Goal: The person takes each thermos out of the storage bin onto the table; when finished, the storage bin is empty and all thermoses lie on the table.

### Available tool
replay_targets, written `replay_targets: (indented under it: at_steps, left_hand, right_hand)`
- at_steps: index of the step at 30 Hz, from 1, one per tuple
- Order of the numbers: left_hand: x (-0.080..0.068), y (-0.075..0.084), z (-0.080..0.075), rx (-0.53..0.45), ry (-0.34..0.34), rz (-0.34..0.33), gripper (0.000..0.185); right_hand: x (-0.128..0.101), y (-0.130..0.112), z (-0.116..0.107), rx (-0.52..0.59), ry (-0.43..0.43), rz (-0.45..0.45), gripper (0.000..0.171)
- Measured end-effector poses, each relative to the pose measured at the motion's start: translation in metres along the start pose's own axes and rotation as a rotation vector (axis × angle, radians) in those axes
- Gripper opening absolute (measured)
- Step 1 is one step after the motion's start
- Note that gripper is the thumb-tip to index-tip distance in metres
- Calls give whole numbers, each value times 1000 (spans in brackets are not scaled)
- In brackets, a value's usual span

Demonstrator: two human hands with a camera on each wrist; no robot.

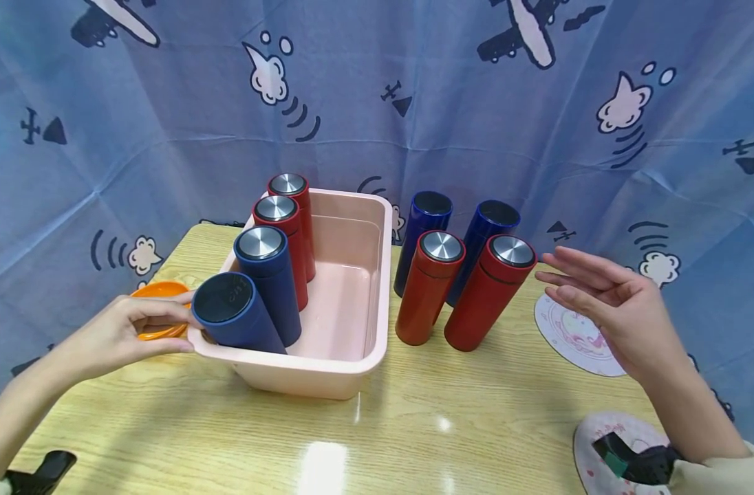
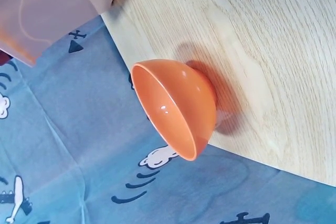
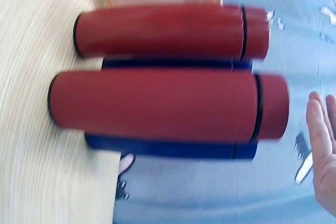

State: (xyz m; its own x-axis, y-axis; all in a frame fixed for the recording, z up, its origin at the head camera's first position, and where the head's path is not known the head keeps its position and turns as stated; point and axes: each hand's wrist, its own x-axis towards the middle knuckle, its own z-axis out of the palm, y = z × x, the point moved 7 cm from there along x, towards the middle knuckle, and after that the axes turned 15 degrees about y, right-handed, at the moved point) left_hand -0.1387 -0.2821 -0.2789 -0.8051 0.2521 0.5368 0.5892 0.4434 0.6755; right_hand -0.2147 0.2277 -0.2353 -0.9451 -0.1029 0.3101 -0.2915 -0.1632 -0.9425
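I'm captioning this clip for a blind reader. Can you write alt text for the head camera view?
On a wooden table, a left hand touches a dark blue flask in a pink tub holding four flasks; the right hand hovers open beside four flasks standing outside.

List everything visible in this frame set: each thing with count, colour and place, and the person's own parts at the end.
Bottles in tub: four, two red at the back and two blue in front, standing along the tub's left wall.
Bottles on table: four, two red in front and two blue behind, standing right of the tub.
Tub: one, pink, centre of the table.
Bowl: one, orange, at the table's left edge.
Coasters: two, white and pink, round, on the right side of the table.
Table: one, light wood.
Curtain: one, blue with aeroplane print, behind the table.
Left hand: touches the nearest blue bottle in the tub.
Right hand: open, fingers straight, right of the standing bottles, holding nothing.
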Motion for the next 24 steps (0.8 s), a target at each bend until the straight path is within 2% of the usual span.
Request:
replay_targets:
  at_steps: [4, 8, 13, 20, 24]
  left_hand:
    - [1, 1, -1, 6, 5, 7, 43]
    - [1, 1, -1, 11, 6, -19, 41]
    - [1, 0, -1, -8, 6, -41, 40]
    - [-1, 2, 0, 7, 12, -1, 41]
    - [-1, 2, 0, 6, 12, 1, 41]
  right_hand:
    - [-4, -1, 18, -58, -5, 16, 49]
    - [-6, 2, 39, -89, -55, 21, 47]
    - [-7, 11, 64, -77, -123, 52, 45]
    - [-7, 24, 98, -22, -220, 75, 43]
    - [-5, 29, 117, -38, -249, 71, 43]
